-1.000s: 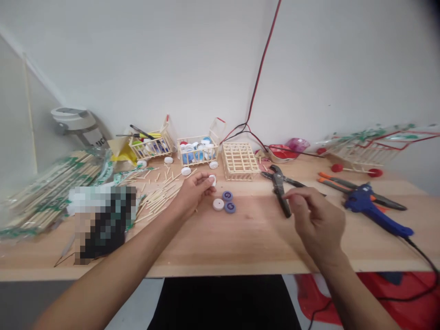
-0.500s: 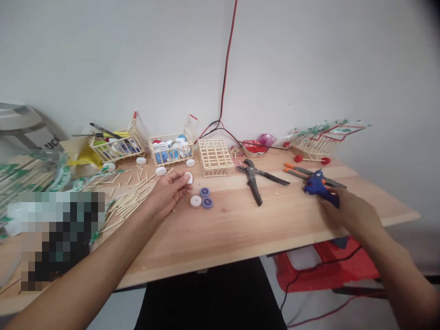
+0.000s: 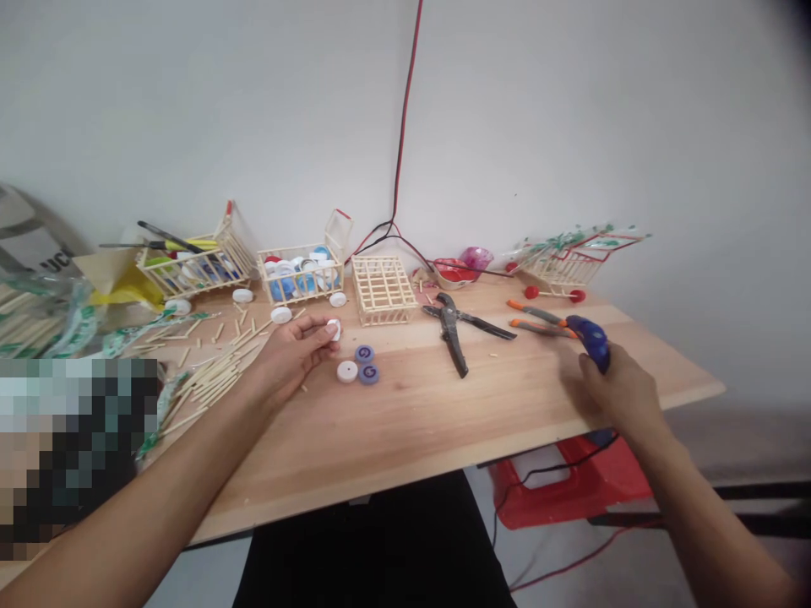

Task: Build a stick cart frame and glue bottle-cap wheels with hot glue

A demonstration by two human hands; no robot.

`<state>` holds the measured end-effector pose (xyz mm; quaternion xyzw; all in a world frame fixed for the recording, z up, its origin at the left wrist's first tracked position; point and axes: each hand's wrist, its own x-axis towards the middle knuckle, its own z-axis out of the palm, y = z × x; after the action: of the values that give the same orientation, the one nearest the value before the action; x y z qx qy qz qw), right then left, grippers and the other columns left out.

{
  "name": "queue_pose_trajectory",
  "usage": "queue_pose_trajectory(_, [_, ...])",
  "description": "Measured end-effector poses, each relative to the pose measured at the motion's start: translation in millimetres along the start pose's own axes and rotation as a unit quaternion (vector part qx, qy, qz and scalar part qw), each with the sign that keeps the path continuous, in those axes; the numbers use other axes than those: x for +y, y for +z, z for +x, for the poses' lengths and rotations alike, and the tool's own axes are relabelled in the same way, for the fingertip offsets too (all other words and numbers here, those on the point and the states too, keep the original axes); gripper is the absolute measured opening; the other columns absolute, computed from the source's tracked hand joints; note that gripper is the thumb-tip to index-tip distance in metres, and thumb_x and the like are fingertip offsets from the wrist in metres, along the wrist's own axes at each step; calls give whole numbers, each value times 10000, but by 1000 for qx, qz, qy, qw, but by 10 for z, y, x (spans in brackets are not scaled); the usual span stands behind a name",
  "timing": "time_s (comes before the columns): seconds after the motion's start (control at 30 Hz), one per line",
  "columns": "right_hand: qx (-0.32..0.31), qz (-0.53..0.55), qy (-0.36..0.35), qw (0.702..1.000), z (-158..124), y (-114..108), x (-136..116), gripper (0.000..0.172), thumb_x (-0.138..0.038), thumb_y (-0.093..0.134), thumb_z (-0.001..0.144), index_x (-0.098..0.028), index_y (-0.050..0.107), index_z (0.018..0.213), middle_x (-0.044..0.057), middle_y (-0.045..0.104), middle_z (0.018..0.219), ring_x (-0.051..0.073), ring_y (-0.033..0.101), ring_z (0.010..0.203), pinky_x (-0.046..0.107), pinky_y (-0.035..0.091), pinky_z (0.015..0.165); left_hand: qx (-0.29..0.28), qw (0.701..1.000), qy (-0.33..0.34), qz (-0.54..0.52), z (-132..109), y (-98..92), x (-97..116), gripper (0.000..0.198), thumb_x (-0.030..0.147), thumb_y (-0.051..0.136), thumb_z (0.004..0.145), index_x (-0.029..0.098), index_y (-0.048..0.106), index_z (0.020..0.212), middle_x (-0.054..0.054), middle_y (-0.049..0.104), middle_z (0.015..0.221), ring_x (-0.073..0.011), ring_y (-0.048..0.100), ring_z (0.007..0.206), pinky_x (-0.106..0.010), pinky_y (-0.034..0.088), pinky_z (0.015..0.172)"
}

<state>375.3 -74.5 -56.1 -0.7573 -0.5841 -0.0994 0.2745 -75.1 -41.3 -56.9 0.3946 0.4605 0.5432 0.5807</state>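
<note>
My left hand (image 3: 297,350) pinches a white bottle cap (image 3: 334,329) between thumb and fingertips, just above the wooden table. Right beside it lie a white cap with a small hole (image 3: 347,371) and two blue caps (image 3: 368,373) marked with a dark sign. On the right, my right hand (image 3: 624,384) is wrapped round a blue glue gun (image 3: 589,338), largely seen from its back end. The orange-and-grey handles of a pair of pliers (image 3: 538,314) lie close by on the table. A lattice basket of thin sticks (image 3: 384,291) stands beyond the caps.
Two small stick carts (image 3: 196,266) with white wheels, one full of caps (image 3: 304,274), stand along the wall. Black cutting pliers (image 3: 451,333) lie mid-table. A red-wheeled cart (image 3: 563,270) is at back right. Loose sticks (image 3: 219,371) cover the left; a red stool (image 3: 570,490) stands below.
The glue gun has been turned in my right hand, uncovering more of the orange-handled pliers. My left hand keeps its hold on the white cap. The whole view has shifted slightly.
</note>
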Motion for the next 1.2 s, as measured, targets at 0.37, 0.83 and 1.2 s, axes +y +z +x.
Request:
queue_pose_trajectory(0.37, [-163, 573, 191, 780, -553, -212, -867, 405, -488, 797, 710, -241, 692, 1013, 37, 633, 975, 156, 586, 853, 215, 495, 612, -5, 949, 58, 311, -64, -16, 65, 354, 387, 741, 732, 166, 724, 1007, -13, 665, 767, -131, 556, 634, -225, 414, 557])
queue_pose_trajectory(0.83, [-275, 567, 93, 771, -867, -387, -1721, 320, -477, 685, 833, -222, 659, 1026, 73, 651, 978, 102, 486, 587, 201, 362, 417, -244, 955, -72, -154, -147, 101, -5, 419, 237, 877, 670, 109, 669, 1010, -63, 700, 928, -137, 691, 805, -246, 540, 747])
queue_pose_trajectory(1.2, [-284, 399, 62, 870, -1013, -416, -1842, 465, -629, 600, 829, -182, 675, 933, 36, 593, 688, 152, 536, 618, 231, 455, 499, -326, 930, -48, -163, -178, 108, -3, 410, 252, 848, 715, 159, 689, 1082, -76, 699, 966, -144, 682, 826, -283, 535, 779])
